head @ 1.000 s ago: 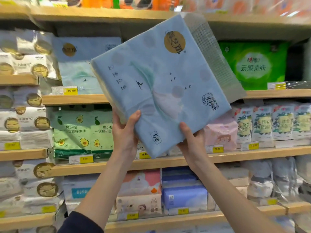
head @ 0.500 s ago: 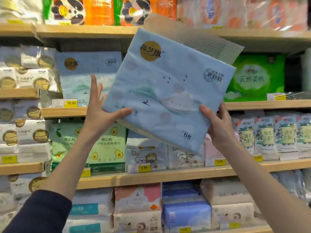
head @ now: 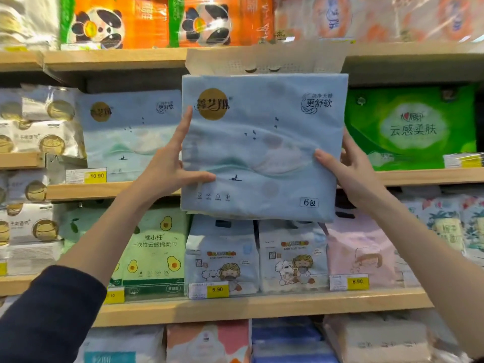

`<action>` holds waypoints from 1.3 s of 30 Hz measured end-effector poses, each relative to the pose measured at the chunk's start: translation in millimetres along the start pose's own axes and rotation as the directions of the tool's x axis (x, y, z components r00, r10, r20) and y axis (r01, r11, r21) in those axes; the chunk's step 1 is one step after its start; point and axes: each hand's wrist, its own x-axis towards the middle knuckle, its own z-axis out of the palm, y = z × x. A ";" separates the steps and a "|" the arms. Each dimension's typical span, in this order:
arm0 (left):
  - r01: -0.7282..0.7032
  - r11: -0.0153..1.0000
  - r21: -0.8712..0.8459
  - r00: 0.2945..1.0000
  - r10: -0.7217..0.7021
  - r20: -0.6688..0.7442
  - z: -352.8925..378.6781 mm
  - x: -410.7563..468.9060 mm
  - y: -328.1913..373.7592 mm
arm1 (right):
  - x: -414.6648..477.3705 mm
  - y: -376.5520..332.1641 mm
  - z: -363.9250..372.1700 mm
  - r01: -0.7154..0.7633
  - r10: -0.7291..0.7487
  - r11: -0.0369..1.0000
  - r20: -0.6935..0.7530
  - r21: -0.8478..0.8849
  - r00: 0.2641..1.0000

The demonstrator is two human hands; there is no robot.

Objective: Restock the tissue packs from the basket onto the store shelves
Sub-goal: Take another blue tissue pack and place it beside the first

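Observation:
A large light-blue tissue pack with a gold round logo is held upright and level in front of the shelves. My left hand grips its left edge, thumb across the front. My right hand grips its right edge, thumb on the front. The pack hangs before the gap on the wooden shelf, between a matching blue pack on the left and a green pack on the right. The basket is out of view.
Orange panda packs fill the top shelf. Below the held pack stand baby-print packs, an avocado-print green pack and a pink pack. White packs stack at the left. Yellow price tags line the shelf edges.
The pack has turned from tilted to upright and level, and has moved closer to the shelf gap. My left hand has closed onto its left edge.

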 end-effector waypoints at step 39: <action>-0.057 0.991 0.120 0.967 0.085 -0.241 37.8 102.1 -66.3 | 134.3 52.0 8.5 0.285 -0.298 0.782 0.071 -0.554 0.952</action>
